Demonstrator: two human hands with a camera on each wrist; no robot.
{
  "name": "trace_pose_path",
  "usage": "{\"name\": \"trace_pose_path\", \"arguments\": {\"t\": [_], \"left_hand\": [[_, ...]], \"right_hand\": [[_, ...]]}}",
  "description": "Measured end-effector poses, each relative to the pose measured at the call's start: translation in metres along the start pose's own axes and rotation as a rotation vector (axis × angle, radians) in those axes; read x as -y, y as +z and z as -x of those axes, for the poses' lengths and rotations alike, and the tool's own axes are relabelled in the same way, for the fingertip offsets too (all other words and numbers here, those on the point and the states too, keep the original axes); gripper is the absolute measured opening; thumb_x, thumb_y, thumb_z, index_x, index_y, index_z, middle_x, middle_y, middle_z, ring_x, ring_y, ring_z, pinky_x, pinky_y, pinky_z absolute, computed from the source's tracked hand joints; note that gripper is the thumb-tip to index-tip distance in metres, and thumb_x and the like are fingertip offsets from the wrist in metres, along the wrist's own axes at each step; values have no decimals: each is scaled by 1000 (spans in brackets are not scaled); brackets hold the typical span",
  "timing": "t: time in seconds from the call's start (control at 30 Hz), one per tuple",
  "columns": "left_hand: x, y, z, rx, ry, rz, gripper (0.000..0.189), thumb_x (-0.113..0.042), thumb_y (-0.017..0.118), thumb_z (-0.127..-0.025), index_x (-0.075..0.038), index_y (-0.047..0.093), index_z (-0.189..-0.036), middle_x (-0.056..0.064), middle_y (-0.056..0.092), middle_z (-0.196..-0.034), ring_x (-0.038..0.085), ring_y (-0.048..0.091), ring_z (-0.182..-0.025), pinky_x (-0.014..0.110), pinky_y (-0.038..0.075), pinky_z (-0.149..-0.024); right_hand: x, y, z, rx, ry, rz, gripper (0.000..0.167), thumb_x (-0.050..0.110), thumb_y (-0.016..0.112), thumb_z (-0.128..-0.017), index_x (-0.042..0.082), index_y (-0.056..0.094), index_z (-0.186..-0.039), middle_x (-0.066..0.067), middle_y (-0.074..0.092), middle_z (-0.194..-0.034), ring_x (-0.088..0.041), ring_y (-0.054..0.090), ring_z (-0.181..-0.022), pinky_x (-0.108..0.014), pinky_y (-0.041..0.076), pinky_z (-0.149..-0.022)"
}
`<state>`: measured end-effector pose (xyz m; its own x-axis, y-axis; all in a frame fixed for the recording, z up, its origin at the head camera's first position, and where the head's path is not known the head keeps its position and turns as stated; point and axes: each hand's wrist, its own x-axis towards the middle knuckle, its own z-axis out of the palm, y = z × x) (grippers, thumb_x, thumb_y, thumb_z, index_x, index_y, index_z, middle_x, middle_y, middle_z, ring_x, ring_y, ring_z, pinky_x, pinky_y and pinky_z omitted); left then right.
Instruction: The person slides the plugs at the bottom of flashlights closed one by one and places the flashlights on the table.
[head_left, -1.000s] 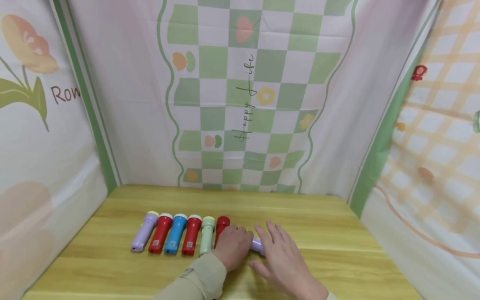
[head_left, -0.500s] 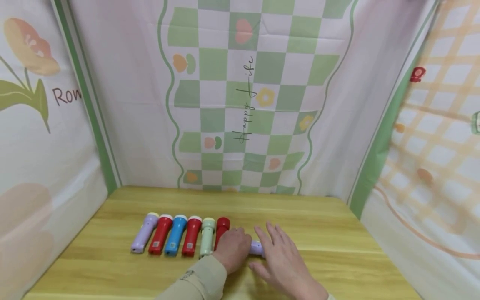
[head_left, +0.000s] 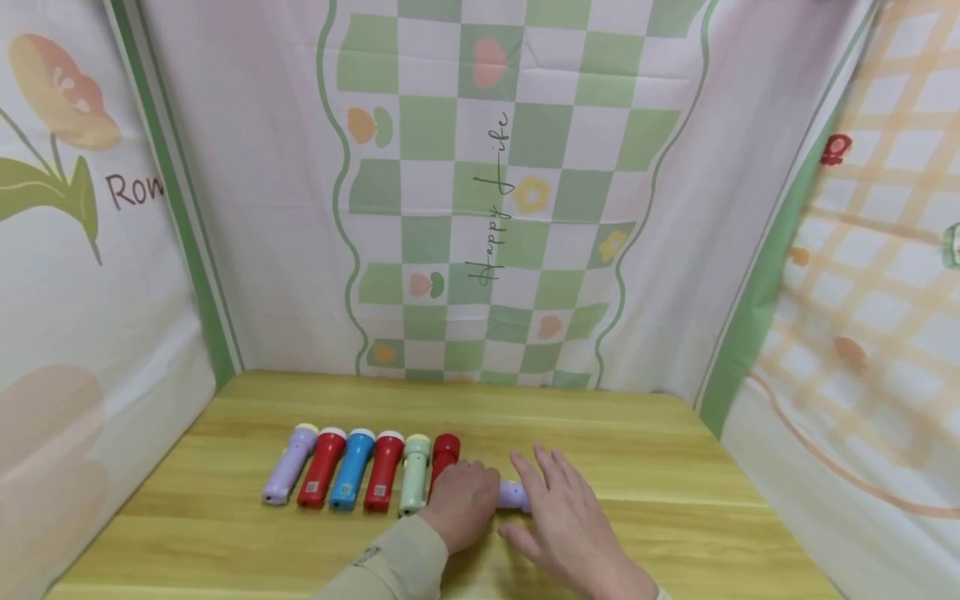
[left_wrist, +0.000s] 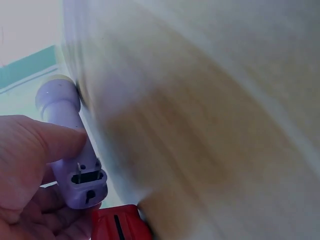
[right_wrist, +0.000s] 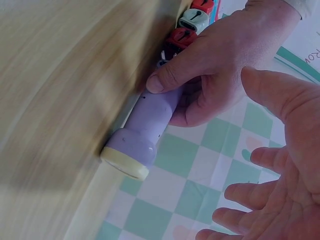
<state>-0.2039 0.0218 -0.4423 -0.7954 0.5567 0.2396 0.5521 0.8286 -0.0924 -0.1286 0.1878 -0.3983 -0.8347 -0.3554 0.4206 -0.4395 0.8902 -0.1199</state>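
A purple flashlight (right_wrist: 150,115) with a cream head rim lies near the table's middle. Its tail is in my left hand (head_left: 465,504), thumb on one side and fingers curled round the other. Two metal plug prongs (left_wrist: 79,171) stick out near the tail in the left wrist view. Only the head end of the flashlight shows in the head view, between the hands. My right hand (head_left: 566,521) is spread beside that end, fingers extended, holding nothing. Left of my left hand lies a dark red flashlight (head_left: 446,452), its lower part hidden behind the hand.
A side-by-side row continues leftward: a light green flashlight (head_left: 414,477), a red flashlight (head_left: 385,467), a blue flashlight (head_left: 352,471), another red flashlight (head_left: 322,468) and a purple flashlight (head_left: 288,467). Printed curtains (head_left: 285,250) surround the wooden table (head_left: 660,467) at back and sides.
My left hand has shifted slightly left and toward me. The purple flashlight in it has turned to lie more nearly crosswise. The right hand and the row look unchanged.
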Motion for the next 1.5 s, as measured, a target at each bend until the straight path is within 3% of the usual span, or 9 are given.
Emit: {"name": "trace_pose_path", "arguments": {"t": [0.27, 0.57, 0.77, 0.93, 1.23, 1.37, 1.5], "left_hand": [[-1, -3, 2, -50, 6, 11, 16, -20, 75, -89, -10, 67, -99, 4, 63, -84, 17, 59, -72, 32, 53, -63], [2, -10, 2, -80, -20, 188, 30, -24, 72, -95, -8, 64, -119, 8, 66, -102, 16, 64, -77, 27, 57, -65], [6, -15, 5, -204, 22, 275, 24, -22, 65, -96, -11, 61, -117, 5, 66, -97, 12, 60, -75, 24, 53, -63], [7, -18, 8, -293, 34, 311, 25, -21, 66, -96, -11, 65, -119, 4, 67, -100, 13, 63, -85, 26, 56, -73], [10, -27, 16, -278, 18, 418, 33, -23, 68, -97, -10, 63, -127, 3, 68, -115, 12, 65, -100, 28, 58, -89], [11, -32, 19, -264, -15, 512, 41, -25, 68, -98, -7, 58, -133, 3, 67, -117, 10, 65, -101, 28, 58, -90], [14, -37, 20, -301, -27, 577, 41, -24, 70, -97, -4, 57, -132, 5, 67, -115, 12, 67, -100, 29, 60, -88]], "right_hand": [[-1, -3, 1, 7, 4, 11, 83, 44, 84, -85, 9, 49, -152, -29, 49, -153, -51, 46, -140, -65, 41, -112], [-3, -7, 1, -9, -3, 30, 85, 47, 82, -86, 8, 48, -153, -29, 48, -153, -51, 46, -140, -66, 41, -113], [-3, -10, 0, -49, -13, 29, 81, 43, 84, -85, 8, 50, -151, -30, 50, -151, -52, 48, -139, -66, 42, -111], [-3, -12, -1, -53, -4, 32, 84, 45, 84, -85, 8, 49, -152, -31, 50, -151, -52, 48, -138, -66, 42, -111], [-1, -15, 0, -68, -1, 21, 84, 44, 84, -85, 9, 48, -153, -30, 49, -151, -52, 48, -138, -68, 43, -109], [-1, -16, 0, -69, -6, 28, 84, 44, 84, -86, 10, 48, -153, -30, 50, -151, -52, 49, -137, -67, 45, -108], [0, -17, -2, -87, -21, 48, 83, 45, 83, -86, 8, 48, -152, -30, 52, -149, -52, 51, -135, -67, 47, -106]]}}
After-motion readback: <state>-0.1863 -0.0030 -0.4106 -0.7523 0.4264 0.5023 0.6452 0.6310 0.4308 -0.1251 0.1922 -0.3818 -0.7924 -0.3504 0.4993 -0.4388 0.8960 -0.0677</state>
